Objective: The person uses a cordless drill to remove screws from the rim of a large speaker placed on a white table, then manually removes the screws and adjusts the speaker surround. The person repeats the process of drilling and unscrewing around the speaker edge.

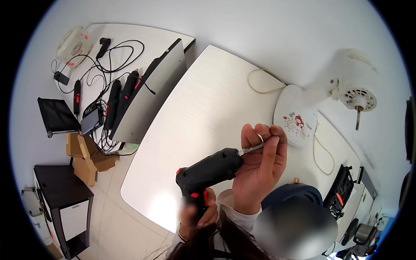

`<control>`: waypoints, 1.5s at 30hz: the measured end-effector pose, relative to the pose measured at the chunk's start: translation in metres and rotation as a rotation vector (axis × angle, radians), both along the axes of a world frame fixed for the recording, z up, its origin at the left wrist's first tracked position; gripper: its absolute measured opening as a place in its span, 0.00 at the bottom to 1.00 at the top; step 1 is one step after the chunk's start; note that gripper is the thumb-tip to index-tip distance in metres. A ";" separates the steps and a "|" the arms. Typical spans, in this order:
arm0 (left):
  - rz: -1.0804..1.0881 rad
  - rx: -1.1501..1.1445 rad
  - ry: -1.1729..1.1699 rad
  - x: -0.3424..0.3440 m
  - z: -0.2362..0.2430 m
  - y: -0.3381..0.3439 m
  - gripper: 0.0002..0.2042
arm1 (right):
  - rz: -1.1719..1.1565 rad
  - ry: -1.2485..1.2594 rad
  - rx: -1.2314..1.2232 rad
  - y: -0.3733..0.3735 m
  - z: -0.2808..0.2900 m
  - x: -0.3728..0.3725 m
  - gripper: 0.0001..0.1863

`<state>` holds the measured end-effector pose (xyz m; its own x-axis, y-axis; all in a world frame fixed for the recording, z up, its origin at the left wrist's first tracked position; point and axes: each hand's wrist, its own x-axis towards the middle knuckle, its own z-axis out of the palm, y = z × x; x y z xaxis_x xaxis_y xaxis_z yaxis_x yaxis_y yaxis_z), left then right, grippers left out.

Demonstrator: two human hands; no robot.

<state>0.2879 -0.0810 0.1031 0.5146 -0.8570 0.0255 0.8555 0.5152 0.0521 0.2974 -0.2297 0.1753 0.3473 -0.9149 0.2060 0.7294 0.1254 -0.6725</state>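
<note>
Dark strands of hair [229, 238] hang closest to my lens; just past them is the black power driver [210, 171], held above the worktop [203, 104], left of the fan [299, 104] and nearer me than it. Through my feed the left hand [208, 212] is wrapped round the grip, and the right hand [262, 171] pinches the slim metal bit [252, 149] between thumb and fingers.

The bit lines up with the driver's nose and meets it, so I judge that fitting well along; whether it is locked in I cannot tell. What looks left there is seating it and letting go. The driver is apart from the fan, and I see no screw being turned. The fan's base rests on the worktop, and its shaft [358, 118] is bare, with no blades.

Nearer me than the fan lies a dark-blue rounded thing [299, 190], partly lost in blur. Right of the fan, also nearer me, is an open black case [340, 190].
</note>
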 end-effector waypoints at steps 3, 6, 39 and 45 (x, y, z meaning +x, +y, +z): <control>0.013 -0.025 -0.025 -0.015 0.002 0.001 0.25 | -0.049 0.028 0.084 0.005 0.008 -0.013 0.13; 0.005 -0.036 -0.046 -0.029 -0.003 0.009 0.23 | -0.065 0.003 0.171 0.013 0.013 -0.026 0.14; -0.056 -0.049 -0.473 -0.301 -0.021 0.164 0.28 | 0.000 0.133 -0.478 0.176 0.025 -0.334 0.12; -0.016 -0.118 -0.605 -0.327 -0.006 0.184 0.25 | 0.031 0.051 -0.396 0.200 0.034 -0.371 0.13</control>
